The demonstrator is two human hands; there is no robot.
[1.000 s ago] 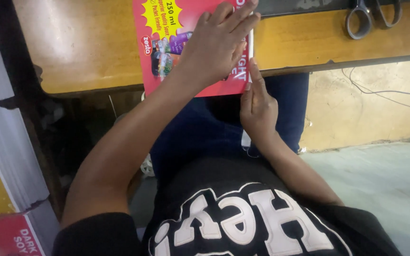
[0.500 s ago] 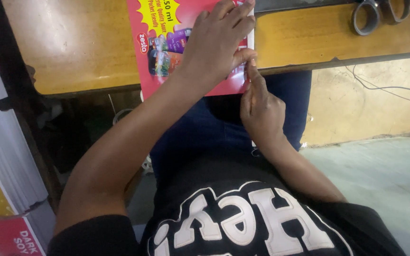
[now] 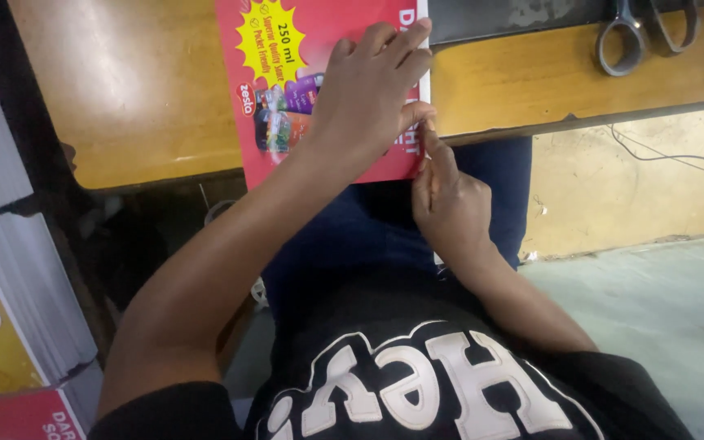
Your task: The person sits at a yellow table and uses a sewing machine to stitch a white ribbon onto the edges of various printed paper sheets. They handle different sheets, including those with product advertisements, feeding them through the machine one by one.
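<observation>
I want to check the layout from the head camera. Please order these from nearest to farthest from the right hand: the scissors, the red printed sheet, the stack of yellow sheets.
1. Red printed sheet: on the wooden table, touching the right hand at its lower right corner.
2. Scissors: on the table, upper right.
3. Stack of yellow sheets: far left, beside the table.

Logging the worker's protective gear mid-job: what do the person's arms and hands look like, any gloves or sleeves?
Both hands are bare: no gloves on the left hand or the right hand, and no rings, watch or wristbands show. The forearms are uncovered; short black sleeves of a T-shirt with large white lettering end near the shoulders.
</observation>
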